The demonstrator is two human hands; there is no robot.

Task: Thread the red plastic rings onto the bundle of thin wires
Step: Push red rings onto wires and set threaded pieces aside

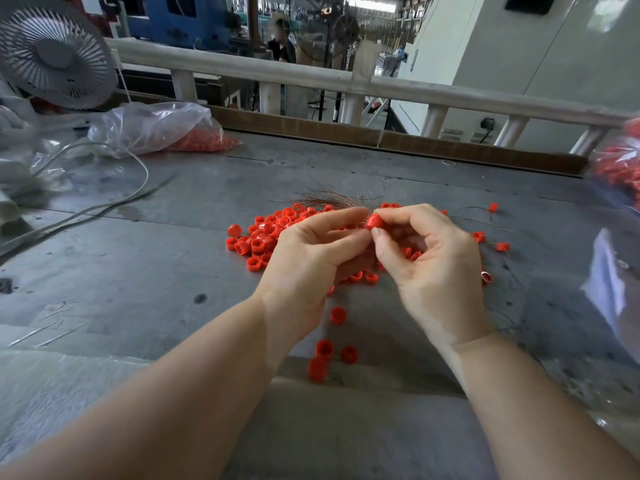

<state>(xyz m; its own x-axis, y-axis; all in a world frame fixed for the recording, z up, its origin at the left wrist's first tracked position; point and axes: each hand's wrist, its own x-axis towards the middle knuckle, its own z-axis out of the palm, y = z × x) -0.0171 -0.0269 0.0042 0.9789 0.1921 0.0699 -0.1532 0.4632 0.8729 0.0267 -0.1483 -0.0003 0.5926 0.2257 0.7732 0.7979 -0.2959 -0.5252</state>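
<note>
A pile of red plastic rings (263, 233) lies in the middle of the grey table (138, 271). My right hand (429, 265) pinches one red ring (375, 221) between thumb and forefinger, above the pile. My left hand (311, 258) meets it fingertip to fingertip and holds the bundle of thin brown wires (332, 200), whose loose ends fan out behind the fingers. Where the wires meet the ring is hidden by my fingers.
Stray rings (325, 355) lie near the table's front edge and more at the right (498, 245). A clear bag of rings (166, 129) and a white fan (52, 53) stand at the back left. A white cable (104, 202) curves across the left. Another bag (620, 168) is at the right edge.
</note>
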